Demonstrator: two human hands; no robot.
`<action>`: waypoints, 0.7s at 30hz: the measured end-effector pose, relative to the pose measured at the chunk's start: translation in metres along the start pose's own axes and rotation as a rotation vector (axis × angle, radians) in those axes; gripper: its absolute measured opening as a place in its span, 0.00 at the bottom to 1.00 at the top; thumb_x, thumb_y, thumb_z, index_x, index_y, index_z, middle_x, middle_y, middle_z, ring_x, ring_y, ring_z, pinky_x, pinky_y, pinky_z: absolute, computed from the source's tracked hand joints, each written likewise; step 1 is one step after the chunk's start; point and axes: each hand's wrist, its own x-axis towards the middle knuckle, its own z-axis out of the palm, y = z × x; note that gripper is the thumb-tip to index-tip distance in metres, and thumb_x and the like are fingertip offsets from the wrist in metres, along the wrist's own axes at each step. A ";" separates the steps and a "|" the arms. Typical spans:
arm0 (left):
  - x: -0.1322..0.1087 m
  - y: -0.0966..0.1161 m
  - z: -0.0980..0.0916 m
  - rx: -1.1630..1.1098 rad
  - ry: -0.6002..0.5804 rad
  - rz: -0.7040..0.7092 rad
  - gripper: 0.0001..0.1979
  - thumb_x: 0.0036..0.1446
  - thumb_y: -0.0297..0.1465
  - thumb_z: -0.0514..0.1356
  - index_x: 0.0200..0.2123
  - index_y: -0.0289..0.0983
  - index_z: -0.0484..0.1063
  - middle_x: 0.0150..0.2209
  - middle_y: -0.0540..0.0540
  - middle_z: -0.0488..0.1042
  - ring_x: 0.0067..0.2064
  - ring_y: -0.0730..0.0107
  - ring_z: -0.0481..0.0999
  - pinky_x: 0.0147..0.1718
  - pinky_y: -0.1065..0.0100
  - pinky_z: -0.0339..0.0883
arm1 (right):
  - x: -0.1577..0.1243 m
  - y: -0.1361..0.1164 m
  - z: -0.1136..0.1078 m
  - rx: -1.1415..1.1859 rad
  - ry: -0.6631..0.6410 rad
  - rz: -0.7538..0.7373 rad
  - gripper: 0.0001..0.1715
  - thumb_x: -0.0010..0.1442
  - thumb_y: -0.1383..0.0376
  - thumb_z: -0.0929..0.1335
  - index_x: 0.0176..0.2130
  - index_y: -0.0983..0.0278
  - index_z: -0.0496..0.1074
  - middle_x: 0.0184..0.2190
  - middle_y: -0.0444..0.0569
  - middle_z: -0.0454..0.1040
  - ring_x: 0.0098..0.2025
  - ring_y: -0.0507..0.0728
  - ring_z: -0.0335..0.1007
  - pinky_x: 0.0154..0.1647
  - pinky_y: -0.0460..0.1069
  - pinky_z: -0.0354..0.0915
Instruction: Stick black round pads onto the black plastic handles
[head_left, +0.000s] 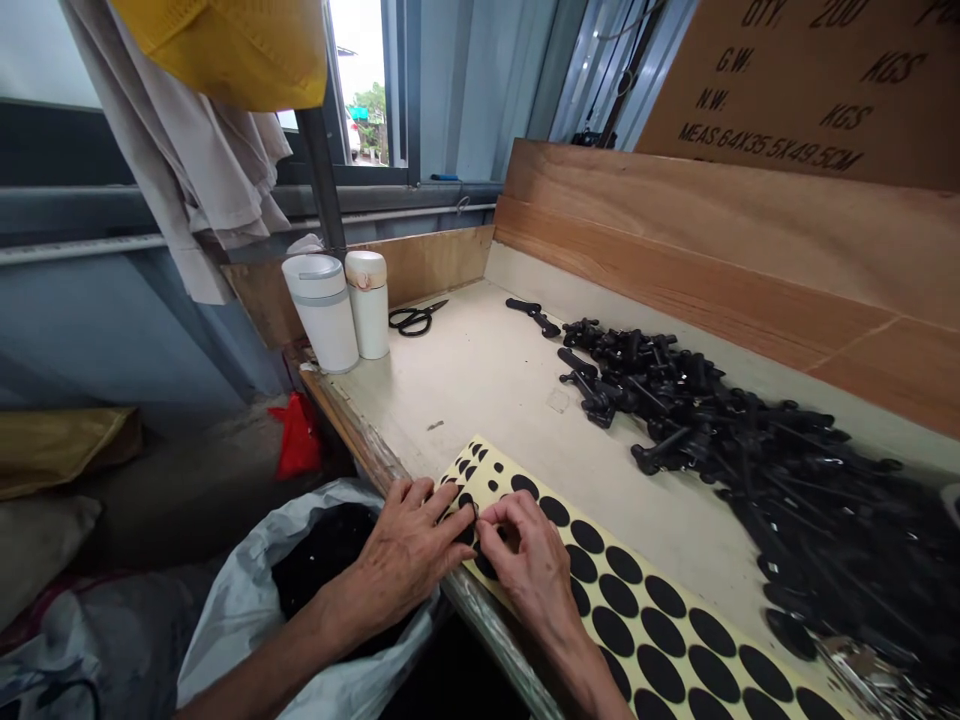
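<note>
A pale yellow backing sheet (pixel 637 590) carries rows of round black stickers (pixel 661 596) and lies along the front edge of the table. Over its far left end rests my left hand (pixel 409 545), its fingers stretched out and lying on the sheet. My right hand (pixel 529 555) is beside it, thumb and forefinger pinched at the edge of one black sticker next to the left fingertips. The fingers partly cover that sticker. Smaller black dots (pixel 493 485) show just beyond the hands.
A heap of black plastic parts (pixel 697 410) spreads along the right, with small metal pieces (pixel 874 670) at its near end. Scissors (pixel 416 318) and two white tumblers (pixel 322 315) stand or lie at the far left. Below the edge is a white bag (pixel 247 600) holding black things.
</note>
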 end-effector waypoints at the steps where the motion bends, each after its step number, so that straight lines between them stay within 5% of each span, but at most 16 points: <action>1: 0.000 0.000 0.000 -0.013 0.002 -0.003 0.14 0.58 0.36 0.61 0.47 0.42 0.69 0.50 0.44 0.72 0.48 0.53 0.66 0.45 0.53 0.56 | 0.001 0.000 -0.003 0.022 -0.027 -0.006 0.07 0.57 0.65 0.66 0.27 0.60 0.69 0.31 0.43 0.70 0.35 0.55 0.67 0.39 0.51 0.57; 6: 0.000 -0.003 -0.009 -0.210 0.052 -0.124 0.19 0.55 0.35 0.64 0.49 0.38 0.66 0.44 0.43 0.74 0.47 0.57 0.68 0.47 0.55 0.59 | 0.004 0.000 -0.019 0.238 -0.129 -0.057 0.08 0.58 0.65 0.65 0.26 0.61 0.67 0.31 0.43 0.69 0.34 0.54 0.65 0.37 0.49 0.59; 11: 0.012 -0.004 -0.024 -0.356 0.063 -0.115 0.15 0.59 0.28 0.59 0.50 0.42 0.68 0.56 0.43 0.68 0.56 0.57 0.63 0.53 0.53 0.57 | -0.001 -0.007 -0.034 0.278 -0.238 -0.150 0.06 0.57 0.68 0.64 0.27 0.61 0.67 0.33 0.43 0.68 0.37 0.54 0.65 0.41 0.50 0.60; 15: 0.022 -0.007 -0.037 -0.529 -0.001 -0.083 0.18 0.56 0.26 0.60 0.50 0.42 0.69 0.56 0.42 0.67 0.57 0.58 0.63 0.54 0.55 0.58 | -0.002 -0.011 -0.042 0.329 -0.234 -0.128 0.07 0.57 0.68 0.64 0.28 0.61 0.68 0.32 0.43 0.68 0.36 0.54 0.64 0.39 0.49 0.60; 21: 0.037 0.003 -0.047 -0.791 -0.041 -0.184 0.03 0.54 0.28 0.61 0.29 0.39 0.74 0.39 0.47 0.76 0.46 0.64 0.70 0.49 0.62 0.60 | -0.001 -0.003 -0.062 0.512 -0.265 -0.016 0.08 0.59 0.63 0.65 0.29 0.62 0.68 0.31 0.43 0.67 0.33 0.53 0.63 0.32 0.46 0.59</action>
